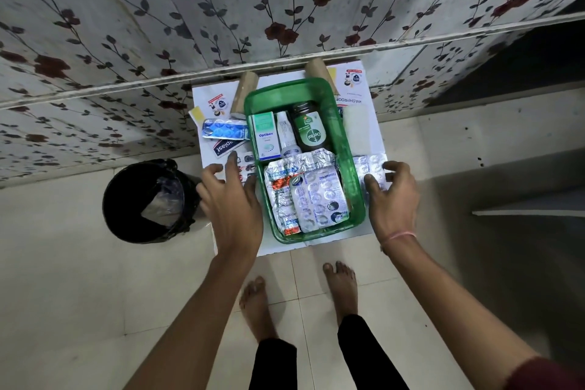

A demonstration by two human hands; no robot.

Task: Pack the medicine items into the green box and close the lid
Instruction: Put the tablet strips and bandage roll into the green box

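Note:
The green box point(346, 149) stands open on a small white table point(376, 136). Inside lie a white Optibex carton point(265, 135), a white tube point(286, 133), a dark Dettol bottle point(309, 130) and several silver pill strips point(311, 196). My right hand point(392, 196) is just right of the box, fingers closed on a silver pill strip point(368, 165) lying on the table. My left hand point(231, 196) hovers open left of the box, over small plaster strips point(247, 165). A blue pill strip point(224, 130) and a plaster packet point(226, 146) lie further left.
A black bin point(148, 203) with a liner stands on the floor left of the table. Two cardboard tubes point(243, 92) lean at the table's back against the flowered wall. A pale rectangular pad point(356, 127) lies right of the box. My bare feet point(340, 288) stand in front.

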